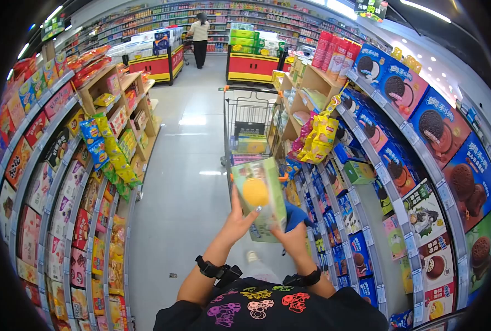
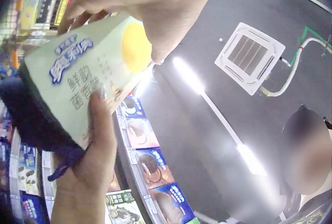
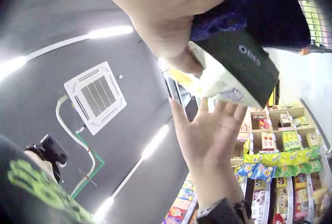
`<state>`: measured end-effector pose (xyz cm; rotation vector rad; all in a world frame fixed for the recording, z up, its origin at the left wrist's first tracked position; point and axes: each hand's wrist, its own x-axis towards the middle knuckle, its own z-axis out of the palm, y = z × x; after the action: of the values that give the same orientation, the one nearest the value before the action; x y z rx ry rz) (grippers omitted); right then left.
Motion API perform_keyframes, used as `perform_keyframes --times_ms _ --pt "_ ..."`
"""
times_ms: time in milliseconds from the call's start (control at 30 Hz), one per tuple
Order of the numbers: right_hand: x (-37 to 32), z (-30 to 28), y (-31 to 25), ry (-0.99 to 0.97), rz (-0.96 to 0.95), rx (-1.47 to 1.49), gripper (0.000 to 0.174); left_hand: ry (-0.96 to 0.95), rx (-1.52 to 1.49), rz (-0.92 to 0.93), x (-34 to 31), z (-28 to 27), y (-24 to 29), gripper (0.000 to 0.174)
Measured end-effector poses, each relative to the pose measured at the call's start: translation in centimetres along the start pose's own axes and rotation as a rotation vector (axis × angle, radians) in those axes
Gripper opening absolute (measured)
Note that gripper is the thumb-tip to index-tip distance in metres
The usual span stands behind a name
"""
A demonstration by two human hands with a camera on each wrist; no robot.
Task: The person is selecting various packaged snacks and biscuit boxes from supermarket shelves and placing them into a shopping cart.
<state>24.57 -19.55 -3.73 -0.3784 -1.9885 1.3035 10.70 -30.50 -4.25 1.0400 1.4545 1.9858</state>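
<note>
A light green Oreo biscuit box (image 1: 265,207) with a yellow round picture is held up in front of the body, above the aisle. My left hand (image 1: 235,222) grips its left side, thumb towards the front. At the lower right, my right hand (image 1: 294,241) holds the box with its thumb on the printed face (image 2: 78,73). A dark blue cloth item (image 1: 296,216) hangs at the right hand, overlapping the box's side. The right wrist view shows the box's dark end (image 3: 249,63) with Oreo lettering.
A shopping cart (image 1: 251,113) with several boxes stands just ahead. Snack shelves line the left (image 1: 63,204) and right (image 1: 389,182) of the aisle. Bags of snacks (image 1: 318,138) hang from the right shelf end. Farther off, a person (image 1: 199,41) stands near red-and-yellow display bins (image 1: 251,69).
</note>
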Motion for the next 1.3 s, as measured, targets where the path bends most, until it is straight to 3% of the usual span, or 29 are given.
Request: perform_keyframes --times_ms 100,200,300,467,567,600,667,767,933,1033,1067,1167,1300 --pt "0.3 0.0 -4.0 -0.039 -0.106 -0.253 0.051 0.186 -0.148 -0.128 0.2 1.1 -1.3 0.082" --pt "0.4 -0.1 -4.7 -0.217 -0.146 -0.259 0.064 0.221 -0.347 -0.263 -0.1 1.1 0.6 0.091" --pt "0.9 0.2 -4.2 -0.417 -0.165 -0.143 0.068 0.193 -0.543 -0.252 -0.3 0.5 0.9 0.09" --pt "2.3 0.4 -1.3 -0.544 -0.169 -0.059 0.057 -0.085 -0.515 -0.255 -1.0 -0.9 0.9 0.085" --pt "3.9 0.1 -3.5 -0.512 -0.094 -0.119 0.054 -0.236 -0.392 -0.307 -1.1 -0.8 0.8 0.078" --pt "4.5 0.3 -3.9 -0.455 -0.197 -0.071 0.052 -0.248 -0.33 -0.329 -1.1 -0.6 0.1 0.074" --pt "5.0 -0.2 -3.5 -0.462 -0.153 -0.131 0.049 -0.297 -0.307 -0.398 -1.3 -0.2 -0.4 0.065" --pt "4.9 -1.5 -3.7 -0.429 -0.068 -0.124 0.045 -0.398 -0.252 -0.458 -0.3 -0.3 -0.2 0.081" --pt "0.7 -2.5 0.3 -0.338 0.087 0.081 0.051 -0.332 -0.175 -0.224 1.3 2.6 0.5 0.098" --pt "-2.1 -3.1 0.9 -0.352 0.315 0.092 0.052 -0.285 -0.161 -0.249 1.9 3.6 0.2 0.103" --pt "-2.8 -3.8 -0.7 -0.372 0.457 0.302 0.051 -0.277 -0.153 -0.252 1.9 4.0 0.0 0.102" --pt "-4.5 -3.6 3.4 -0.384 0.66 0.731 0.051 -0.249 -0.169 -0.263 1.5 4.5 -0.8 0.101" --pt "-4.1 -3.1 6.4 -0.366 0.725 0.982 0.05 -0.211 -0.323 -0.309 0.7 4.5 -2.1 0.094"
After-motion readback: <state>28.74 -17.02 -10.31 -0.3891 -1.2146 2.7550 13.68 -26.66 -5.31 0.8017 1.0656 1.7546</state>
